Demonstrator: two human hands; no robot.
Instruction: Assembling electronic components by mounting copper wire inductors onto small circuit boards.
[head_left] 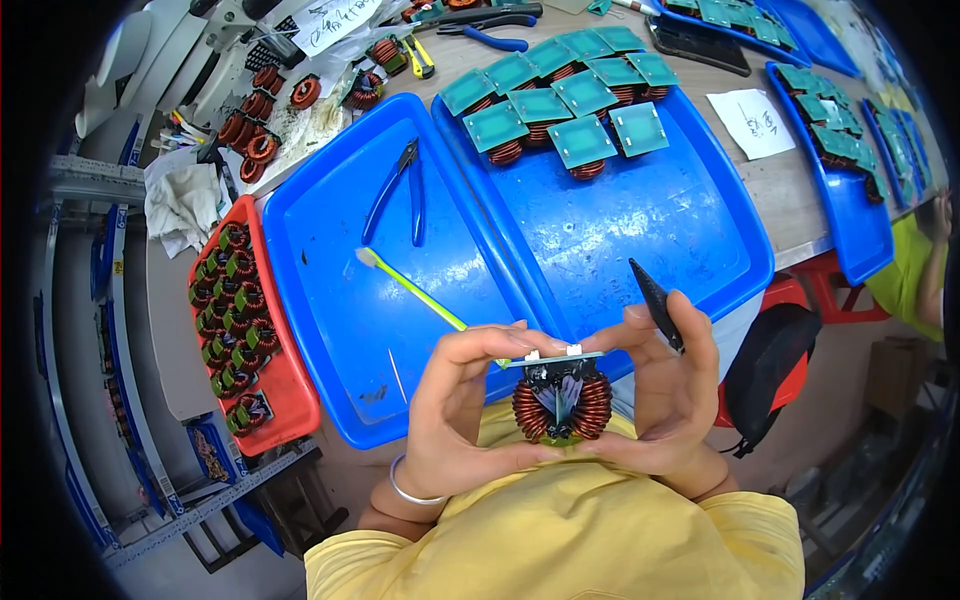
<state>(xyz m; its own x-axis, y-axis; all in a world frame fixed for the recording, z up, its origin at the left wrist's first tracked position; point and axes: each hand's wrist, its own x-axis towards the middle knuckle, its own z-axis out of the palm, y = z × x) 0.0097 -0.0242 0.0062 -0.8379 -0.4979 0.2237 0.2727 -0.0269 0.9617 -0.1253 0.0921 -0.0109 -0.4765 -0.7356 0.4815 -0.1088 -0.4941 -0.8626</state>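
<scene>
Close to my chest, my left hand and my right hand grip a toroidal coil between thumbs and fingertips. It has dark copper-red windings, black material in its centre and a small circuit board with white blocks along its upper side. A black pointed tool, perhaps tweezers, is also held among my right fingers, its tip aimed up and left. The yellow-green handle of a brush runs to my left fingers; whether they hold it is hidden. Blue-handled pliers lie open in the left blue tray.
In the right blue tray, several coils with green boards stand grouped at the far end. A red tray of coils borders the left side. More loaded trays sit far right, near another person's arm. A red stool stands below.
</scene>
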